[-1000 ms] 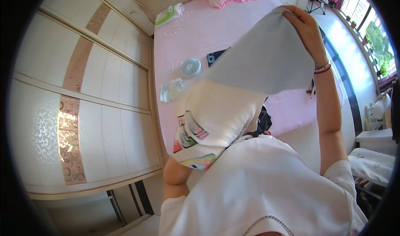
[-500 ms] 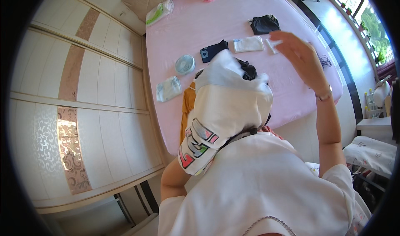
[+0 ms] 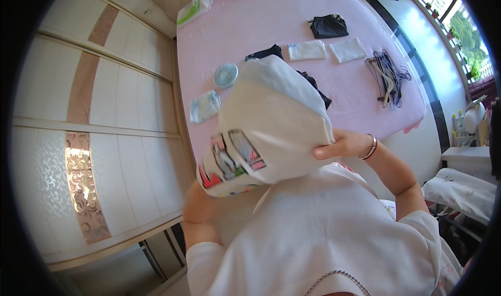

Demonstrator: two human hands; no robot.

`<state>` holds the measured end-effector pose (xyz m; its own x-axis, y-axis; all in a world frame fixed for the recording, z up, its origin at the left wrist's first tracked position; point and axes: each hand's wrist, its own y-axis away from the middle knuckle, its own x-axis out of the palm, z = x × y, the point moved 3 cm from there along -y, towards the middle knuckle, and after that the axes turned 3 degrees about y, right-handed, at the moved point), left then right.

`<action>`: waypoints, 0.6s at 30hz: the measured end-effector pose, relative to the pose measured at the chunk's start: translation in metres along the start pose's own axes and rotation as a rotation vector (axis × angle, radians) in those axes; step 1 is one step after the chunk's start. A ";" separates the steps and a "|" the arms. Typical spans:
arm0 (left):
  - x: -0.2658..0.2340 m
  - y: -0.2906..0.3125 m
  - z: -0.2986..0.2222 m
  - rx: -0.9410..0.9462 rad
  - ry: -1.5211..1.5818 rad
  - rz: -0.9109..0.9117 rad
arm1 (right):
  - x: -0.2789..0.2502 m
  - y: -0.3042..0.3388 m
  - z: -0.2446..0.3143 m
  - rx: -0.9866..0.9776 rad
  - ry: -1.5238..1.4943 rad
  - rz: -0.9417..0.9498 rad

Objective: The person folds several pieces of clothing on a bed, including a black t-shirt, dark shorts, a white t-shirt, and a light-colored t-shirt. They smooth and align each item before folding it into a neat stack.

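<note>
A white garment (image 3: 274, 121) with a colourful print hangs in front of me over the bed, spread wide, its exact kind unclear. My right hand (image 3: 342, 144) pinches its right edge, thumb on the near side. From the lower left my left forearm (image 3: 200, 207) runs up beneath the cloth, which hides the left hand and its fingers. Behind the garment's right side, part of a black cloth item (image 3: 316, 85) shows on the bed. A folded navy garment (image 3: 267, 52) is partly covered by the garment's top.
On the pink bed sheet (image 3: 276, 14) lie a round light-blue fan (image 3: 225, 75), a folded pale garment (image 3: 205, 106), two folded white pieces (image 3: 307, 50), a dark folded garment (image 3: 328, 26) and a pile of hangers (image 3: 389, 79). Wardrobe doors (image 3: 125, 165) line the left.
My right hand has come down from its raised place above the bed and taken hold of the white garment's right edge. The garment is now spread wider, its print shifted left.
</note>
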<state>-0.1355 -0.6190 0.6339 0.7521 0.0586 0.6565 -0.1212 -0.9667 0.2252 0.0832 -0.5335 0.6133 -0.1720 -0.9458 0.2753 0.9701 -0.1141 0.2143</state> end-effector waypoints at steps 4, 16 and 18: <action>-0.035 0.010 -0.026 0.045 -0.382 -0.035 | -0.008 0.024 0.021 -0.036 -0.270 -0.137; -0.025 0.011 -0.018 0.242 -0.232 -0.382 | -0.040 0.021 0.036 -0.124 -0.331 -0.685; -0.013 0.017 -0.028 0.353 -0.182 -0.424 | -0.045 0.023 0.041 -0.135 -0.271 -0.731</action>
<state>-0.1655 -0.6291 0.6493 0.7910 0.4453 0.4196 0.4150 -0.8944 0.1668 0.1066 -0.4814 0.6440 -0.7928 -0.5118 0.3311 0.6044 -0.7303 0.3184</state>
